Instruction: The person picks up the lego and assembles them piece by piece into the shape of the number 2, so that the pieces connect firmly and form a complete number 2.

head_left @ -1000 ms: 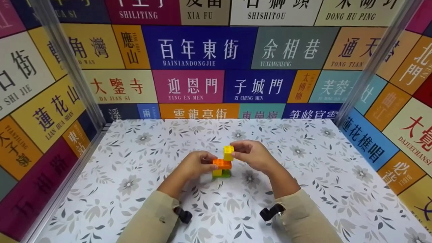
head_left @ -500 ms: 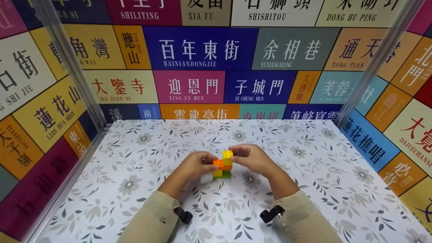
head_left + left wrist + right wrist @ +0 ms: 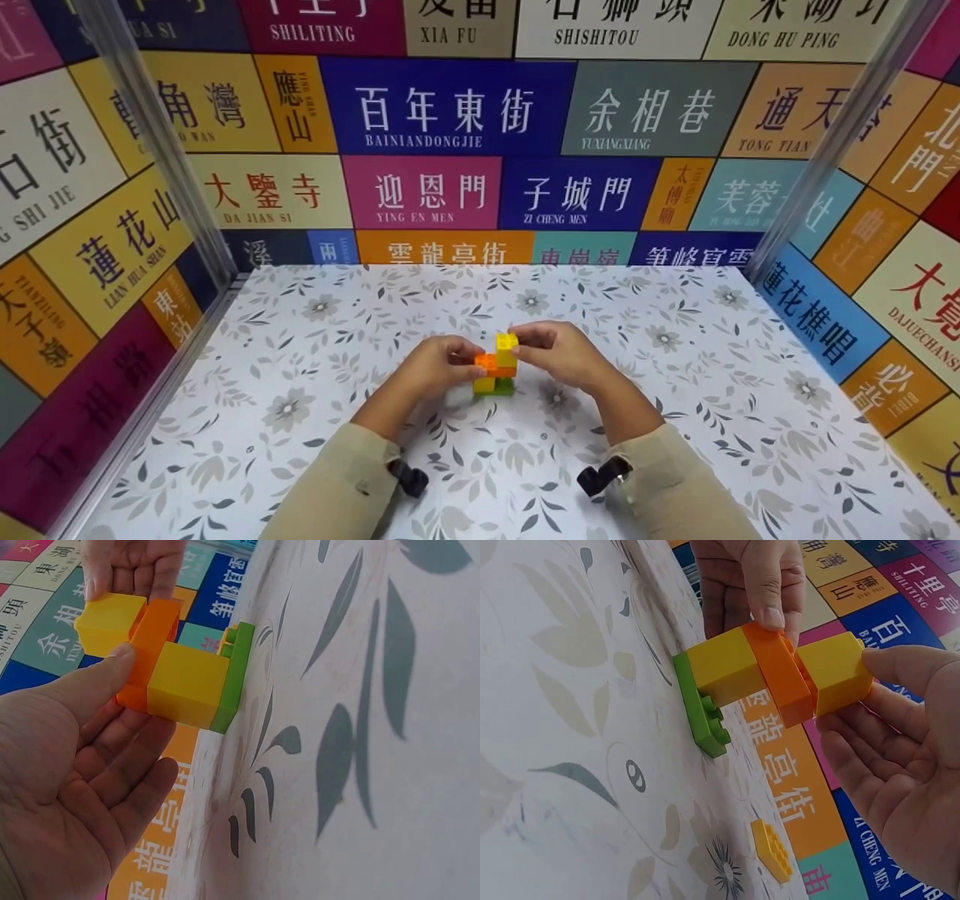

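Note:
A small stack of toy building bricks stands mid-table. Its base is a green brick (image 3: 703, 709) with bare studs at one end. A lower yellow brick (image 3: 187, 682) sits on the other end, and an orange brick (image 3: 487, 364) lies across above it, overhanging. My left hand (image 3: 437, 366) pinches the orange brick between thumb and fingers. On the orange brick's right end is an upper yellow brick (image 3: 507, 349), pinched by my right hand (image 3: 562, 352) at its outer side. In the right wrist view this brick is slightly tilted, with a narrow gap along the orange one.
A flat yellow brick (image 3: 771, 850) lies apart on the table in the right wrist view. The tabletop (image 3: 300, 457) has a grey leaf and flower print. Panels with large lettering (image 3: 442, 105) enclose the back and both sides.
My right hand has lowered the upper yellow brick from above onto the orange brick's right end, then barely moved. My left hand has kept its hold on the orange brick.

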`<state>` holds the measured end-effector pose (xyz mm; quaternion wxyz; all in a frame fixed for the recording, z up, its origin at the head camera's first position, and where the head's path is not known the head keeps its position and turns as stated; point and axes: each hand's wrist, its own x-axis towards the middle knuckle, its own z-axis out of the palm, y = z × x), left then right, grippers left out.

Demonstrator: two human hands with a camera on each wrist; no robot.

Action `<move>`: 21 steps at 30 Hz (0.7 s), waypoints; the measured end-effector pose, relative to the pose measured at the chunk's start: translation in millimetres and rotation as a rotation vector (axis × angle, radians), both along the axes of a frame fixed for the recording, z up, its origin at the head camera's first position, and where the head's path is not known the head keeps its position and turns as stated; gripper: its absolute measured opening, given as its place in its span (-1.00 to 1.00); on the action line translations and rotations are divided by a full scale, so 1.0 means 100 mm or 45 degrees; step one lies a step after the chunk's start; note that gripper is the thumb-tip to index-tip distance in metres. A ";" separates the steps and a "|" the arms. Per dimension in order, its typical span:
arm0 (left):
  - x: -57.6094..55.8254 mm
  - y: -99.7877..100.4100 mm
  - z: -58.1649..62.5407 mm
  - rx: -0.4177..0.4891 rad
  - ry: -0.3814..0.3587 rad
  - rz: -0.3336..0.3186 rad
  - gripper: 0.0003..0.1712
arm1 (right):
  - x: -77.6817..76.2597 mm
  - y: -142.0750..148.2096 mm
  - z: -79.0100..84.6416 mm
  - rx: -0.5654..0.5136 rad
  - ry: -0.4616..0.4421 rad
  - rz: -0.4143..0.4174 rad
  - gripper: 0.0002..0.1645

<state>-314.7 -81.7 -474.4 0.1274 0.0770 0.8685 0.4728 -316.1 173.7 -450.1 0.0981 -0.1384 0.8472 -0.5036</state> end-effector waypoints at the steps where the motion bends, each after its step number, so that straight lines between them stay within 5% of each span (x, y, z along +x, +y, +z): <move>1: 0.00 0.00 0.00 0.001 -0.005 0.001 -0.72 | 0.00 0.00 0.00 0.006 0.006 0.004 -0.54; 21: 0.00 0.00 -0.02 -0.001 0.015 0.019 -0.76 | 0.02 0.01 0.01 0.036 0.083 0.088 -0.54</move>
